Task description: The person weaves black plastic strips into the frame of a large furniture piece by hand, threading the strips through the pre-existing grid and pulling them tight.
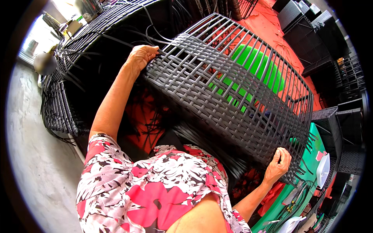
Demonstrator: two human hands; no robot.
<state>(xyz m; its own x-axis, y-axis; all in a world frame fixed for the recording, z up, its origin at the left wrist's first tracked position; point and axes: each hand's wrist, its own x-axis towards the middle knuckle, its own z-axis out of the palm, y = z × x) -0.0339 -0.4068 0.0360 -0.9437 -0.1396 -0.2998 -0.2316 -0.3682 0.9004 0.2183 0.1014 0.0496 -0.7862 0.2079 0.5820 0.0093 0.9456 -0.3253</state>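
A partly woven wicker furniture frame (229, 105) in dark grey tilts across the middle of the view. Its near part is densely woven, while bare parallel rods (237, 37) show along the far side. At the frame's upper left corner, my left hand (140, 58) pinches a dark wicker strand (162, 52). My right hand (279, 164) rests at the lower right edge of the weave, fingers curled and closed; whatever lies inside them is hidden. Loose strand ends (307, 155) stick out along the right end, and a thin strand (149, 23) loops up beyond my left hand.
A large dark wicker piece (66, 105) with loose strands stands at the left by a grey wall (31, 155). A green round object (258, 68) shows through the rods, over red sheeting (268, 23). On the right are a green surface (316, 139), a white tray (323, 171) and stacked dark furniture (311, 42).
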